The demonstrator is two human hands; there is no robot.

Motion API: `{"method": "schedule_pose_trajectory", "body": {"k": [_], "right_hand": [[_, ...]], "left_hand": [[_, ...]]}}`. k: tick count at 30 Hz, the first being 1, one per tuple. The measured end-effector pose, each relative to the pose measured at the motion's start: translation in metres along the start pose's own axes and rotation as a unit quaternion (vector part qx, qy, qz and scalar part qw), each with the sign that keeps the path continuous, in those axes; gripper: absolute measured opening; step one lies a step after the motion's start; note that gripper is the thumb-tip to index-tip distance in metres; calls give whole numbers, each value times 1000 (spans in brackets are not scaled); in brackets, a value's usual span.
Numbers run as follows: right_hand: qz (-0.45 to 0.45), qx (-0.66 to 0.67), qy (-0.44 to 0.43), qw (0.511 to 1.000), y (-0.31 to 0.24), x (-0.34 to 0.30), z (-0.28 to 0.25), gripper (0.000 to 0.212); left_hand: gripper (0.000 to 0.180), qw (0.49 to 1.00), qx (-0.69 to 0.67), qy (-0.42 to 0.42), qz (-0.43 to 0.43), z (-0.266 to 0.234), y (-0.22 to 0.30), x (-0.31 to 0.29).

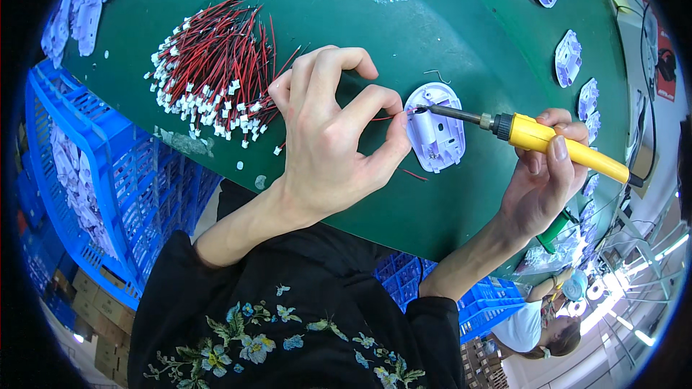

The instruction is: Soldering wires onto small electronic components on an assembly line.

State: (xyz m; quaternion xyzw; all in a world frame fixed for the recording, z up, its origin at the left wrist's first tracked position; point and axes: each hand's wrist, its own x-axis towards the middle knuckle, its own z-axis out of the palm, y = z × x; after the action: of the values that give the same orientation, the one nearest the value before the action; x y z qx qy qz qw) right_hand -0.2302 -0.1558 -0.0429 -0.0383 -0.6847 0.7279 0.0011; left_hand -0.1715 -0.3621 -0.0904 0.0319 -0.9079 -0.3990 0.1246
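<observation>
A yellow soldering iron (569,148) is gripped in my right hand (546,166), its dark tip pointing left over a pale lilac plastic shell (441,137). The shell lies on the green table with its moulded inside facing up. Between thumb and index finger, my left hand (335,126) pinches a thin red wire (382,118), whose end meets the iron's tip at the shell's upper left edge. Left of that hand spreads a heap of red and black wires (223,65) with white connectors.
Several lilac shells line the table's right side (568,57), and more lie at the far left (88,18). A blue crate (94,144) holding shells stands left of the table. Wire scraps (415,175) lie near the shell. Another person (530,324) is at lower right.
</observation>
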Motion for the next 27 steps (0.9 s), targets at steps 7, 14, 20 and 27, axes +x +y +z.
{"method": "schedule_pose_trajectory", "body": {"k": [7,14,20,27], "right_hand": [[-8,-1,6,1000,-2,1,-2,24],[-13,-6,12,1000,-1,1,-1,23],[-12,18,6,1000,-3,0,2,23],[-16,9,3,1000,-3,2,0,21]], "left_hand": [[14,1000,-1,5,3,2,2,1],[14,1000,1,2,0,0,2,2],[14,1000,-2,2,-2,-1,0,3],[14,1000,-1,2,3,-1,1,3]]}}
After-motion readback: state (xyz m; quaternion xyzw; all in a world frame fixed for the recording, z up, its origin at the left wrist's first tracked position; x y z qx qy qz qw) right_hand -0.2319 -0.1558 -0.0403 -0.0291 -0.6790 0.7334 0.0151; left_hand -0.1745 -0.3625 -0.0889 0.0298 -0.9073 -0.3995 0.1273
